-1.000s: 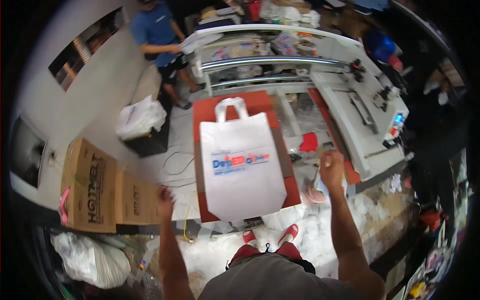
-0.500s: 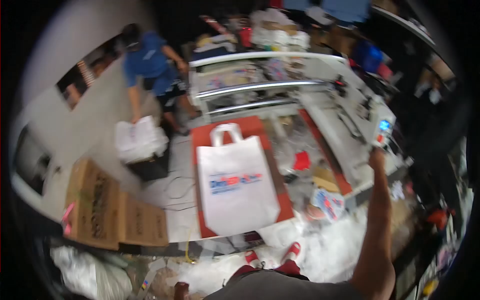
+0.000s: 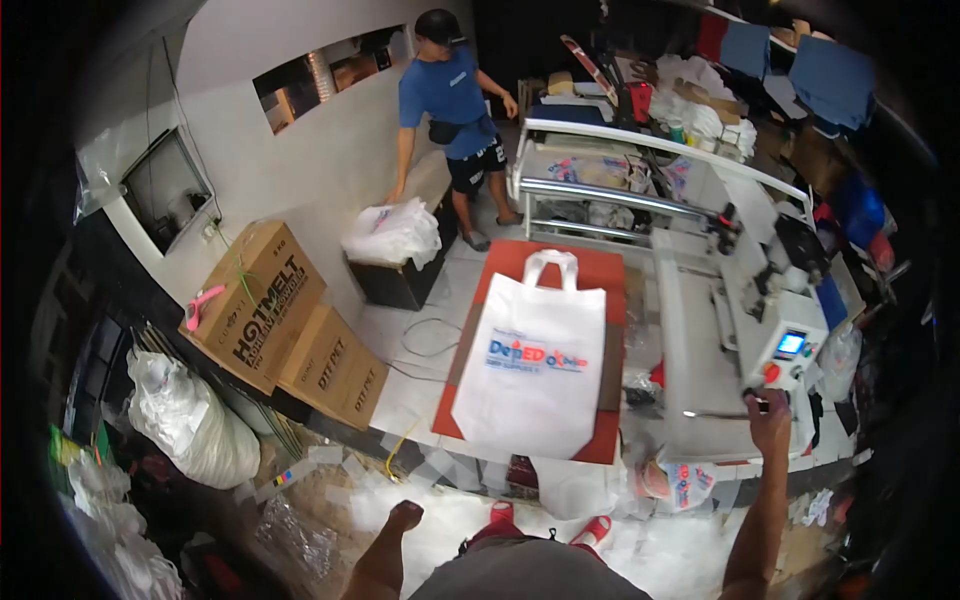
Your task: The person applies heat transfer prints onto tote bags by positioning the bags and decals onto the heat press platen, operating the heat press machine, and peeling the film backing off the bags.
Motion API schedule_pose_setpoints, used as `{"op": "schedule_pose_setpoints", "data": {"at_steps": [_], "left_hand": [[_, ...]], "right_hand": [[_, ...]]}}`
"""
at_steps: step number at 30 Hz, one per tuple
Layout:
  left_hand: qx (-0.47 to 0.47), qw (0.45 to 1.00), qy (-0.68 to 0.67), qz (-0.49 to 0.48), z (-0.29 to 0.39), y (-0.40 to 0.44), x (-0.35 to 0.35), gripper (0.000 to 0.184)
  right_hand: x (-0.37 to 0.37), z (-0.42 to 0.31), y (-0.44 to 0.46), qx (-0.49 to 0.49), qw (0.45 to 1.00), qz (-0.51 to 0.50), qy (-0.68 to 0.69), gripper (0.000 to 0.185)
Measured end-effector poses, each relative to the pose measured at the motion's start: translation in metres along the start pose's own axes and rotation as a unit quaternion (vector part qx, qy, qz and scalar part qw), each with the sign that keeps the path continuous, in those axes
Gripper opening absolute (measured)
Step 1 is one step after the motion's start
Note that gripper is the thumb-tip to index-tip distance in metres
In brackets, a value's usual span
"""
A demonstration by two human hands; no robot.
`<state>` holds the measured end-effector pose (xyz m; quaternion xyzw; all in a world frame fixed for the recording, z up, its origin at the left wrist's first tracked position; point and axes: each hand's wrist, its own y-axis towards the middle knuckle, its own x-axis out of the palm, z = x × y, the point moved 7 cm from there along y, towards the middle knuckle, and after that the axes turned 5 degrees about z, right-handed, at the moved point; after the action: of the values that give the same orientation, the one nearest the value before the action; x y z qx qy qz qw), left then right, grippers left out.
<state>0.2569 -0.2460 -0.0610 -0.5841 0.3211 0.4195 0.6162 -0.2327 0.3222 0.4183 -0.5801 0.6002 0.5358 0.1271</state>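
Note:
A white tote bag with blue and red print lies flat on a red board, its handles pointing away from me. To its right is a white press machine with a lit blue screen and a red button. My right hand is closed at the front of the machine, below the control box, around something dark I cannot make out. My left hand hangs low, left of my red slippers, away from the bag; it looks curled, and its fingers are too small to read.
Two cardboard boxes stand at the left beside a filled white sack. Behind them, a person in blue touches a stack of white bags. A yellow strap hangs by the table's front edge.
My right hand has moved right to the machine's front. The machine's flat part now covers the area right of the bag. My left hand dropped low. The person now rests a hand on the stack.

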Motion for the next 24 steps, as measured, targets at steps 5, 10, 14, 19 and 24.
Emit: {"op": "schedule_pose_setpoints", "data": {"at_steps": [5,10,14,19,24], "left_hand": [[-0.019,0.996,-0.043,0.071,0.084,0.033,-0.008,0.022],[-0.179,0.938,-0.229,0.187,0.181,0.006,-0.013,0.024],[-0.224,0.928,-0.228,0.193,0.253,-0.023,0.035,0.027],[-0.248,0.944,-0.208,0.069,0.348,-0.083,0.038,0.015],[-0.509,0.709,-0.481,0.082,0.393,-0.145,0.106,0.014]], "right_hand": [[-0.007,-0.017,0.002,0.027,0.983,-0.045,0.175,0.013],[0.036,-0.077,0.004,-0.182,0.964,-0.091,0.169,0.011],[0.061,-0.127,0.002,-0.254,0.939,-0.096,0.210,0.011],[0.097,-0.184,-0.006,-0.326,0.916,-0.085,0.218,0.014],[0.128,-0.229,-0.012,-0.346,0.910,-0.079,0.216,0.018]]}}
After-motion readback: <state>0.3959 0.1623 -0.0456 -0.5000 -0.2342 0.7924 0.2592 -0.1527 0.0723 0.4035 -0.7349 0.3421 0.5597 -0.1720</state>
